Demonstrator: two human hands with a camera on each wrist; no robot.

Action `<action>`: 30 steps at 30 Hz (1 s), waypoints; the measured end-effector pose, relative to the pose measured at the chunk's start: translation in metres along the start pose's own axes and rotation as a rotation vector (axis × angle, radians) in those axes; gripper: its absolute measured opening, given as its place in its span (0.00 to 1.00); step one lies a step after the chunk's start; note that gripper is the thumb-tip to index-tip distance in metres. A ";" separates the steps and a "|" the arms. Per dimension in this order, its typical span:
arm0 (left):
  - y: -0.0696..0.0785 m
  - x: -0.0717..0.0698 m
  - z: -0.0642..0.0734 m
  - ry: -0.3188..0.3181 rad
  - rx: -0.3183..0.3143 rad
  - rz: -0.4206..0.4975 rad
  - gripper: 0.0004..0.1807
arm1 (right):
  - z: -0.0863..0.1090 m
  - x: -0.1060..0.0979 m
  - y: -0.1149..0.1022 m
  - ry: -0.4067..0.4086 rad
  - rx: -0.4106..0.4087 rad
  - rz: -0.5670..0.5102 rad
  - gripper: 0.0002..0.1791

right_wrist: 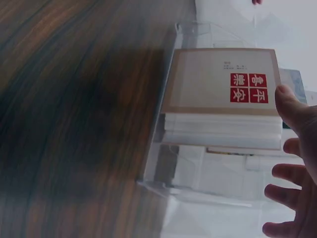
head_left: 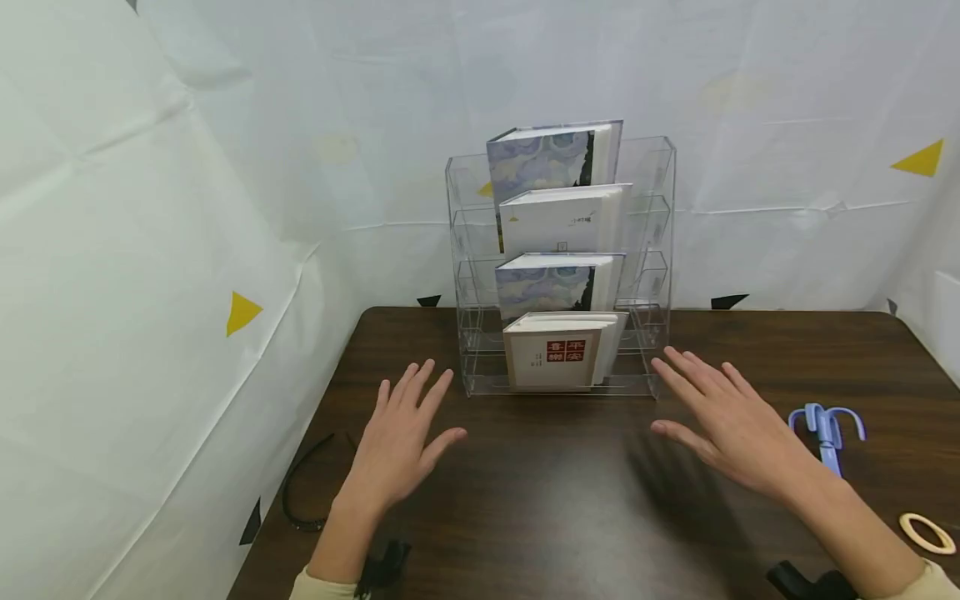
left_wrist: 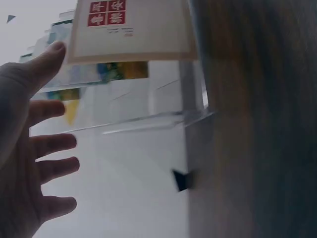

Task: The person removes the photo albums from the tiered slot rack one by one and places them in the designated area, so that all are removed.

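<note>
Clear plastic tiered book rack [head_left: 645,167]: one, standing upright on a dark wood-grain table [head_left: 540,500]. Contents, front tier to rear: cream-covered book [head_left: 551,375] with a red four-character block, more page edges behind it, count uncertain; painted-cover book [head_left: 543,287]; white hardback [head_left: 551,225]; second painted-cover book [head_left: 540,158], topmost, rising above the rack's rear edge.

Your left hand [head_left: 397,450]: front-left of the rack, fingers extended and spread, grasping nothing. Your right hand [head_left: 731,425]: front-right of the rack, fingers extended, likewise empty, fingertips near its right front corner. Contact with rack or books could not be told from the three views.

Hazards, as judged:
1. Transparent walls were hard to see; your right fingertips could have struck the corner unnoticed and turned the rack askew.
2. The topmost volume sat high; a knock to the rack could have tipped it.
3. Bare width lay on both sides of the books within the rack; a one-sided push could have slid them out of line.
4. Small articles lay around the rack: pale-blue pronged hook [head_left: 825,429], right of it, just beside your right wrist; pale oval ring [head_left: 927,533], farther right and nearer you; black cord [head_left: 287,492], left of it, by your left forearm. A low sweep of either arm could have dragged them.
</note>
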State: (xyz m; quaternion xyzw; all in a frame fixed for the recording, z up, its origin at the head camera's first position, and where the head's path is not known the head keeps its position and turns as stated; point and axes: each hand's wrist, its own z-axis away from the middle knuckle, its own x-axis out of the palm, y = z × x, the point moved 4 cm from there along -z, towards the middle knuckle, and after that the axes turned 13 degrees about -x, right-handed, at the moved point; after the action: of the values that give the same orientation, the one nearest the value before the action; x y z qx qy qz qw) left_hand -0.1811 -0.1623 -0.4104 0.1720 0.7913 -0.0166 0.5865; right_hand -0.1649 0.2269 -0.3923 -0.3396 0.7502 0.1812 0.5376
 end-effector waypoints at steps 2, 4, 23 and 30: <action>-0.002 0.007 -0.005 0.002 -0.023 0.086 0.41 | -0.004 0.001 0.001 0.018 0.039 -0.041 0.45; -0.004 0.016 -0.011 0.006 -0.055 0.190 0.41 | -0.010 0.004 0.003 0.051 0.088 -0.102 0.44; -0.011 0.060 -0.117 0.122 -0.389 0.821 0.28 | -0.079 0.064 0.044 0.443 0.446 -0.636 0.36; -0.011 0.070 -0.135 0.287 -0.444 0.810 0.21 | -0.087 0.074 0.051 0.335 0.429 -0.670 0.29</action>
State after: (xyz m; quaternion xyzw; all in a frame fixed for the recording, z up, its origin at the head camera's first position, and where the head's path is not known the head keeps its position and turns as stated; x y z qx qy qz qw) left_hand -0.3267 -0.1246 -0.4354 0.3375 0.7181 0.4062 0.4532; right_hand -0.2745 0.1840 -0.4349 -0.4696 0.6961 -0.2212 0.4959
